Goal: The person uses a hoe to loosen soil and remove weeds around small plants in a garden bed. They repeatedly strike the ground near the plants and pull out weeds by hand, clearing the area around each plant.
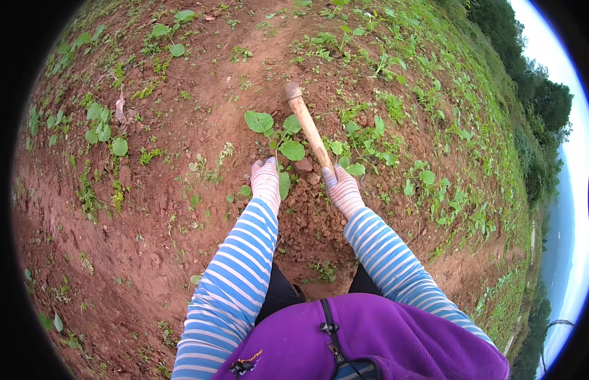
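My left hand point(266, 181), in a pale striped glove, is closed at the base of a leafy green seedling point(292, 150). Its fingers meet around the stem, and broad round leaves spread above and beside them. My right hand point(344, 192), gloved likewise, grips a wooden tool handle point(312, 133) with the thumb laid along it. That handle slants up and to the left, ending in a darker banded tip close to the seedling. Whatever is fixed to the tool's other end is hidden. Loose reddish soil point(313, 212) and clods lie between my two hands.
Other broad-leaved seedlings point(99, 123) grow in the reddish dirt to the left. More leafy plants point(373, 149) stand just right of the handle. A weedy green slope point(459, 126) runs along the right, with trees point(548, 111) beyond. My knees are below my arms.
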Motion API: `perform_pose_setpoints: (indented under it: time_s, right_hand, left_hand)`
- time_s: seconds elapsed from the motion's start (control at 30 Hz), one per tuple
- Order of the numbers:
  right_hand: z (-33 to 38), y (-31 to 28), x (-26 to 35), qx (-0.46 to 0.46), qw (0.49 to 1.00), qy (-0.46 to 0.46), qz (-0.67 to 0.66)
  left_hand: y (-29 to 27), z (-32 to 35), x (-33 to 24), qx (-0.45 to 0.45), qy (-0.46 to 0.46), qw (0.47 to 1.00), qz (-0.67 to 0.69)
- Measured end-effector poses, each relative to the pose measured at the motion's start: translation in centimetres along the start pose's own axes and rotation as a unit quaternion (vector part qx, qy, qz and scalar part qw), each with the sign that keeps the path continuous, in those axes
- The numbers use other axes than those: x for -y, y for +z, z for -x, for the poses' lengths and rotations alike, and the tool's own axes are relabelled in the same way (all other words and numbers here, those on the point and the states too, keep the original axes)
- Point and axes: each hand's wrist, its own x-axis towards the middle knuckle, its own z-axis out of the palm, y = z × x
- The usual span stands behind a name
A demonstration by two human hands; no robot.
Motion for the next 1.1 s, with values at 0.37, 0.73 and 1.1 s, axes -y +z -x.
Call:
perform_pose_setpoints:
  time_s: [0.37, 0.73, 1.1]
  right_hand:
    - [6.9, -5.6, 1.3, 0.103, 0.953, 0.115, -0.259]
    - [9.9, -1.9, -2.6, 0.150, 0.988, -0.028, -0.003]
    - [8.0, -6.3, 1.0, 0.030, 0.922, 0.068, -0.380]
  left_hand:
    - [-0.4, -2.6, 2.1, 0.037, -0.192, 0.977, -0.089]
    - [-1.5, -3.5, -0.3, 0.030, -0.047, 0.997, 0.049]
    - [-0.9, -3.1, -0.3, 0.059, -0.017, 0.998, -0.005]
